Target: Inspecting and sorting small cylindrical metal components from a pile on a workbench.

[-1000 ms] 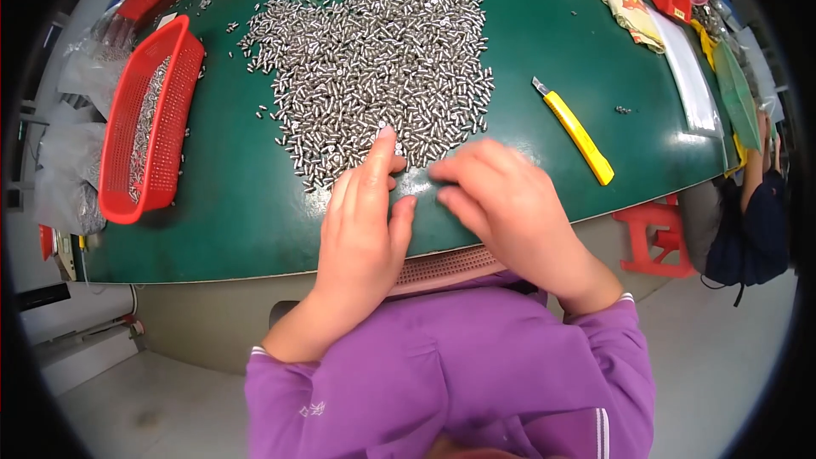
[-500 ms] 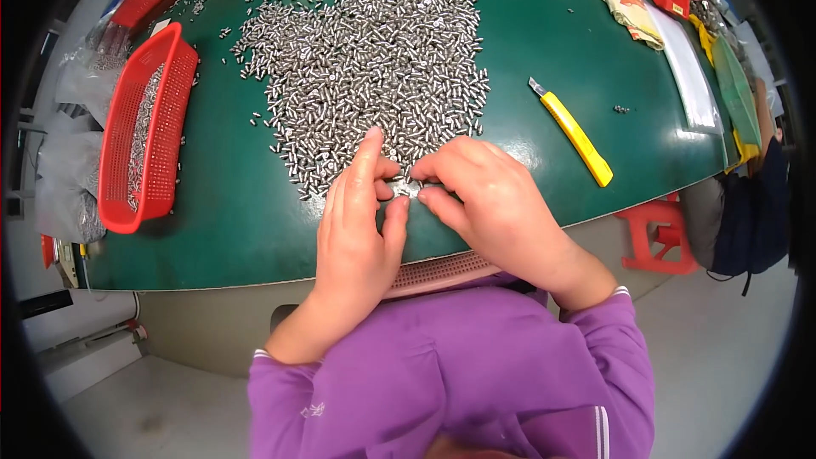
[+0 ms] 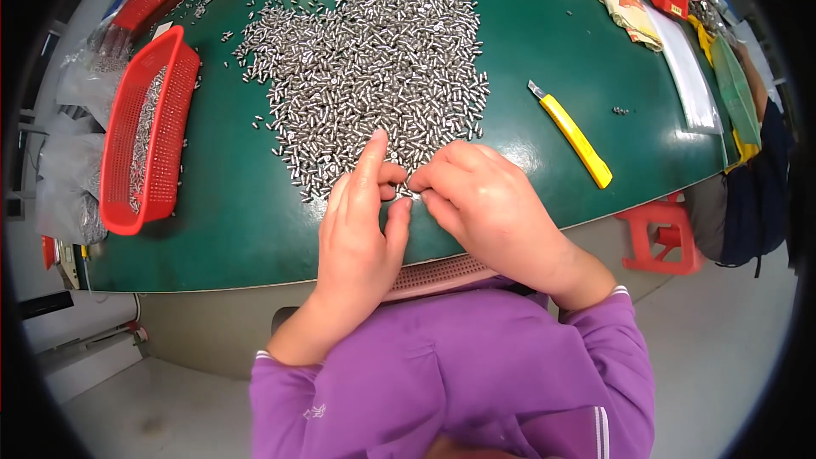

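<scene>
A broad pile of small silver metal pins [image 3: 374, 59] spreads over the green table. At its near edge both my hands work close together. My left hand [image 3: 357, 221] has its index finger stretched out over the pins, the other fingers partly bent and the thumb apart. Facing it, my right hand [image 3: 489, 204] pinches thumb and index finger together among the nearest pins. Whatever lies between those fingertips is too small and covered to make out. A few pins show in the narrow gap between the two hands.
A red perforated basket [image 3: 161, 166] with more pins stands at the left, beside clear plastic bags [image 3: 72, 166]. To the right lies a yellow utility knife [image 3: 576, 140], blade out. A folded cloth [image 3: 626, 7] rests farther right. A red stool [image 3: 661, 238] is below the table edge.
My right index finger has come down toward the thumb, narrowing the gap between them. My left hand has shifted only slightly, its thumb nearer the right fingers.
</scene>
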Motion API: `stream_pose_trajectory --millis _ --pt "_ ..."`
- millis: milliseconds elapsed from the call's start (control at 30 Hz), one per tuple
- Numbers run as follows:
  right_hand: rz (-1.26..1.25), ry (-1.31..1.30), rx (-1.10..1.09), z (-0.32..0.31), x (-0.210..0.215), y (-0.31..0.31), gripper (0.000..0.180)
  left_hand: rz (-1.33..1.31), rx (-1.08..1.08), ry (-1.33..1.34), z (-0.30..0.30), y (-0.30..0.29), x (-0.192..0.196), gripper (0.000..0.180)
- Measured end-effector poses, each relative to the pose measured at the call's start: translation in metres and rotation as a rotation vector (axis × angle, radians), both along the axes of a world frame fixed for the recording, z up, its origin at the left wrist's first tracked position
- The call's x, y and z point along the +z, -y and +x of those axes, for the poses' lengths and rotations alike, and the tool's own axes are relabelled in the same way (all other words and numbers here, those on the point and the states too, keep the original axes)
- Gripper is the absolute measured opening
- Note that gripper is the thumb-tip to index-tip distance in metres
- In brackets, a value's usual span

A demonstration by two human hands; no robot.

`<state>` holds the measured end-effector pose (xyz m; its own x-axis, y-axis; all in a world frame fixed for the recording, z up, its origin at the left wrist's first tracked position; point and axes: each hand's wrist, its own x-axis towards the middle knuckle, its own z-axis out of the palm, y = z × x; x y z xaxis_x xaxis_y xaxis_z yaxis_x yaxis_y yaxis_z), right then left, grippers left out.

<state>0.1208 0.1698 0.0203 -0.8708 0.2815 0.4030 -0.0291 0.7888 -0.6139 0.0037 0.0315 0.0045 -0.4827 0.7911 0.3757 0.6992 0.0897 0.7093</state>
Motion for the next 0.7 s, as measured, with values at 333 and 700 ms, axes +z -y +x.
stream_pose_trajectory --millis 333,700 --pt "0.043 0.044 -0.030 -0.0025 0.0044 0.0002 0.018 0.027 -0.022 0.027 0.0000 0.0009 -0.0037 0.081" --pt "0.044 -0.045 0.042 -0.0011 0.0011 0.0009 0.016 0.036 -0.007 0.076 -0.0005 0.0013 -0.0031 0.084"
